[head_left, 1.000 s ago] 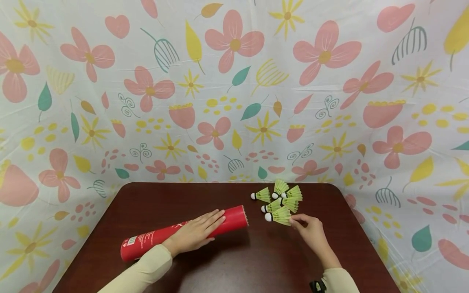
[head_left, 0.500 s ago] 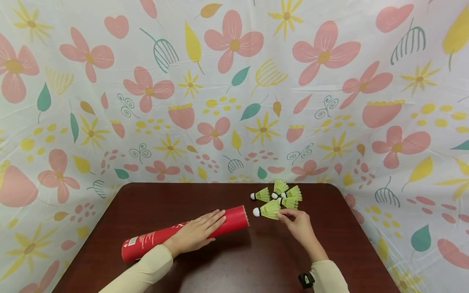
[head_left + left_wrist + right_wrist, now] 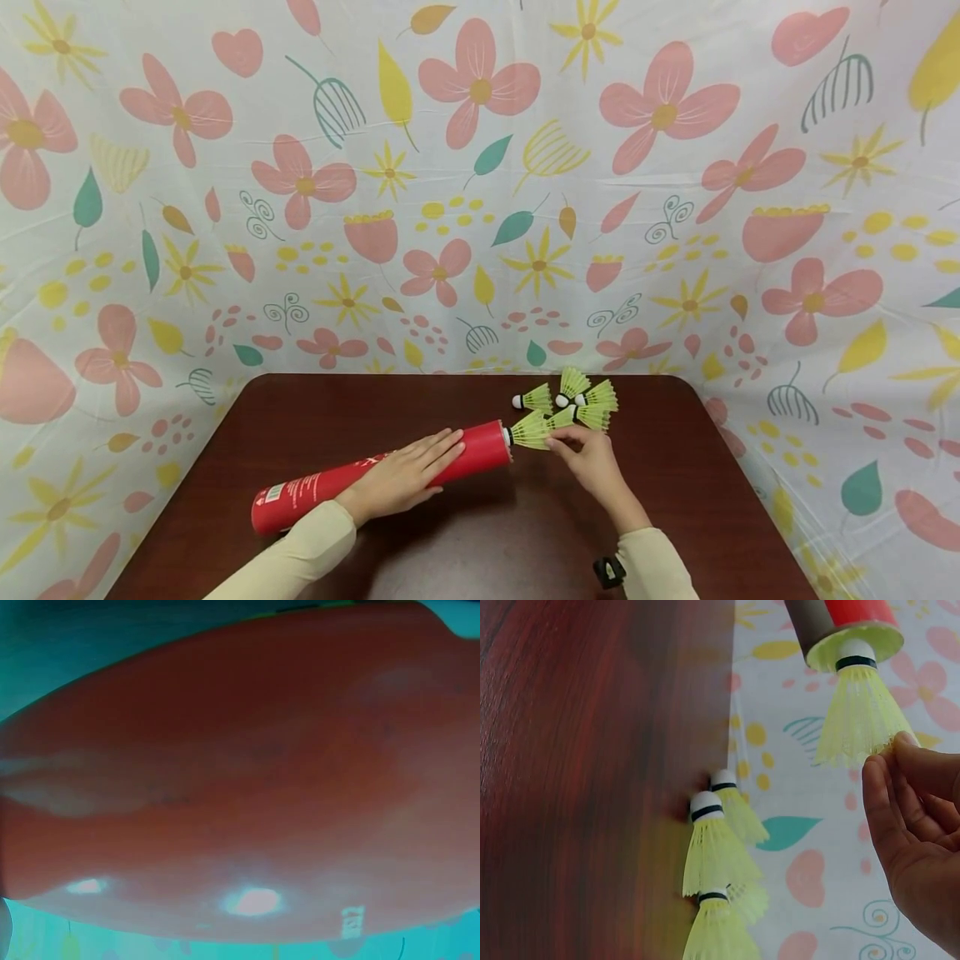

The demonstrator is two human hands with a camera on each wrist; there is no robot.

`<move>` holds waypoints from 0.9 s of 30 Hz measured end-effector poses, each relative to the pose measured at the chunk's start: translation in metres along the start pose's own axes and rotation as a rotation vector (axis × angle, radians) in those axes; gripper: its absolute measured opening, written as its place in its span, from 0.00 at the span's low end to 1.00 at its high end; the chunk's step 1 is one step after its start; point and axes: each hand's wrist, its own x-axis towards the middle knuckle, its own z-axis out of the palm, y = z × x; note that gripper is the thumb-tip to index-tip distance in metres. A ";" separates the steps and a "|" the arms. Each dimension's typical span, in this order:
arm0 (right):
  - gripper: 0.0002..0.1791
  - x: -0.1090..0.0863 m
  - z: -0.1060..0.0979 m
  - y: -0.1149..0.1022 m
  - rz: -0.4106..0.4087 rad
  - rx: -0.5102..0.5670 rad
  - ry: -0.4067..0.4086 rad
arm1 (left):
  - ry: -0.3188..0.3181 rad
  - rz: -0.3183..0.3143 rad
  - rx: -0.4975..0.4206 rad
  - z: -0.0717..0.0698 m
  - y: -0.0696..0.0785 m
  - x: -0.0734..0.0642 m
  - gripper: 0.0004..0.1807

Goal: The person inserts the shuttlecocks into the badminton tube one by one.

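A long red shuttlecock tube (image 3: 482, 447) lies slanted on the table, its mouth toward the right. My left hand (image 3: 399, 477) rests across the top of it with straight fingers. In the left wrist view the tube's red side (image 3: 247, 817) fills most of the frame, blurred. My right hand (image 3: 594, 468) pinches a yellow-green shuttlecock (image 3: 861, 712) by its skirt edge between thumb and fingertips. The white cork points left and is right at the tube's mouth. Yellow-green shows inside the mouth, around that cork, in the right wrist view.
Several other yellow-green shuttlecocks (image 3: 598, 395) lie in a loose cluster at the table's back right, just behind the right hand. One shuttlecock (image 3: 536, 399) lies slightly left of them. The dark brown table (image 3: 480, 550) ends at a flower-patterned cloth (image 3: 450, 275).
My right hand has lifted a shuttlecock from the cluster's front and carried it left, bringing its cork to the tube's mouth. My left hand and the tube have hardly moved.
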 end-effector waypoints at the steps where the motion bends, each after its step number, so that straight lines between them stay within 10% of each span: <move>1: 0.05 0.000 0.001 -0.001 -0.007 0.008 0.001 | 0.000 0.003 0.002 0.000 0.000 0.000 0.54; 27: 0.05 -0.002 0.021 -0.008 -0.081 0.005 -0.047 | 0.012 0.004 -0.002 0.001 0.000 0.002 0.54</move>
